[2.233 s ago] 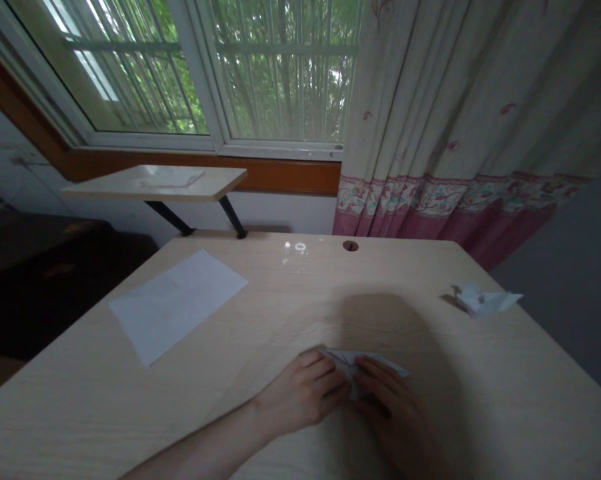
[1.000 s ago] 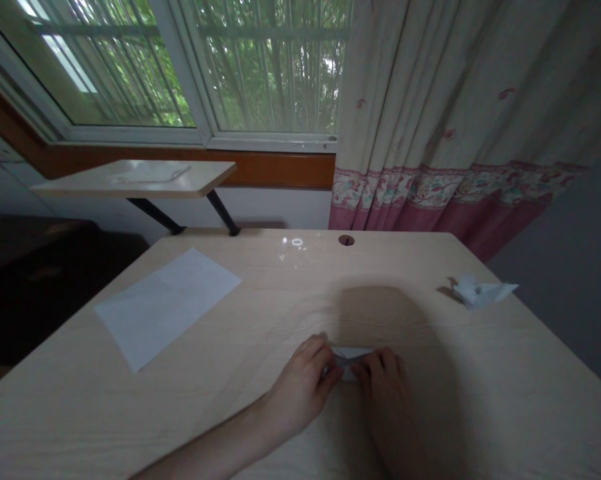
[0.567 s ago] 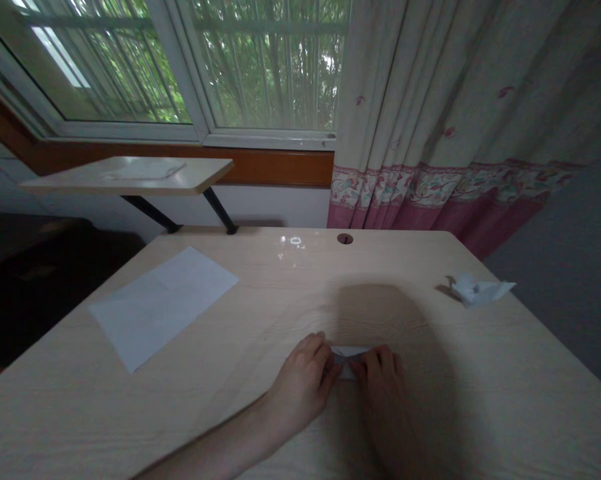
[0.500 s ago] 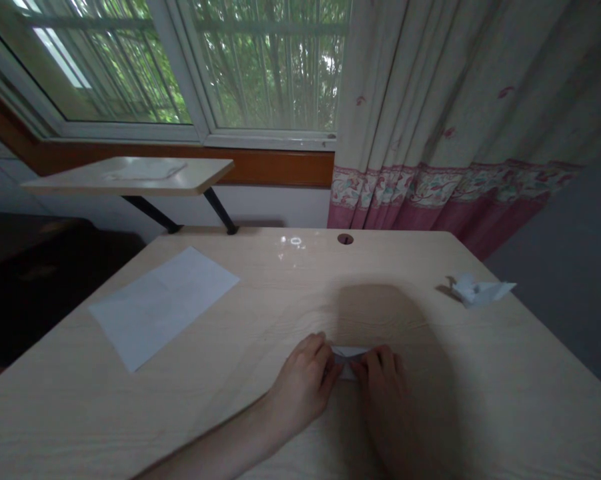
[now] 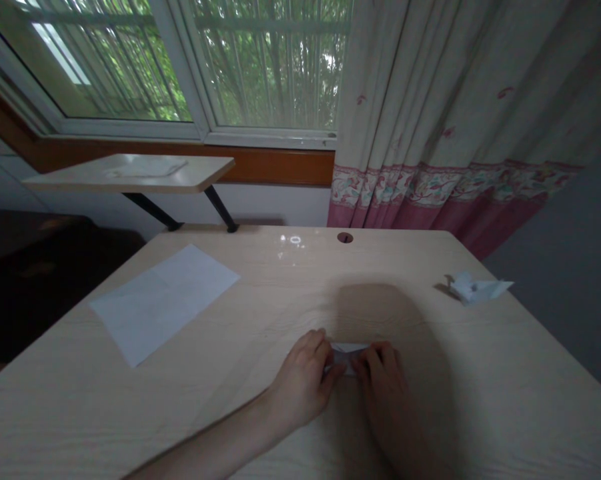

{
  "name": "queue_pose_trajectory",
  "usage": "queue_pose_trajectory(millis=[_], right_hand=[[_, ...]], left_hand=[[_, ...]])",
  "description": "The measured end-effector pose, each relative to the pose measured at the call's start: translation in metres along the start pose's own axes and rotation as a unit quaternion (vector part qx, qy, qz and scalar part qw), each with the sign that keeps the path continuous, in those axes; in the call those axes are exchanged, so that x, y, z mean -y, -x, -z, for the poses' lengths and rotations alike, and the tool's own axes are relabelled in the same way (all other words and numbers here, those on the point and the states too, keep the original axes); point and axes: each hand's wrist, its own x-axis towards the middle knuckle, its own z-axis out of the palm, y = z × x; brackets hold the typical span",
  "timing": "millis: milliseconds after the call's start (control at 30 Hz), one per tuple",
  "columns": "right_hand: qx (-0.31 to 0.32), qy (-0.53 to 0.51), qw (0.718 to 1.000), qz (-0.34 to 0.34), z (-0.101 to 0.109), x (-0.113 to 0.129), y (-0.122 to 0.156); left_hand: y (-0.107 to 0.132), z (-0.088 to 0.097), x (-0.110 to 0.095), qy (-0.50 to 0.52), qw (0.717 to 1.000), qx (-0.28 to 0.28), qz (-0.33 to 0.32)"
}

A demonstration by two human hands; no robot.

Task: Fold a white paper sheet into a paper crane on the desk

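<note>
Pressing hands: left hand [image 5: 306,380] and right hand [image 5: 386,390] lie side by side, fingers curled down onto a small folded white paper piece [image 5: 347,352], pinning it flat to the pale wooden worktop [image 5: 260,320].
Left hand state: fingers bent and nearly closed, tips on the left part of the folded paper; whether the thumb grips under it cannot be told.
Right hand state: fingers bent, tips on the right part of the folded paper, in shadow; grip underneath cannot be told.
Folded paper: between the two sets of fingertips, only its far edge and a middle strip show.
Room beyond the fingertips: bare worktop runs from the hands to the far edge, where a small round cable hole [image 5: 345,237] sits.
Room left of the left hand: open surface, then a flat white sheet of paper [image 5: 165,300] well apart, lying askew, its corner near the worktop's left edge.
Room right of the right hand: open surface, then a crumpled white paper figure [image 5: 475,289] well apart, close to the right edge.
Past the far edge: a small beige shelf on black brackets [image 5: 130,172] under the window, and a cream curtain with a pink patterned hem [image 5: 455,133].
</note>
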Motion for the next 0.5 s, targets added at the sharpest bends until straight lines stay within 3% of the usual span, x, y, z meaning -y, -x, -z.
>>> queue_pose_trajectory(millis=[200,500], right_hand=[[-0.033,0.018,0.999,-0.002,-0.0005,0.0002,0.0009],[-0.013,0.047,0.999,-0.001,-0.0013,0.0046,0.0002]], left_hand=[[-0.0017,-0.0012,-0.0002,-0.007,1.000,0.014,0.019],[-0.0019,-0.0036,0.0027,-0.003,1.000,-0.005,0.002]])
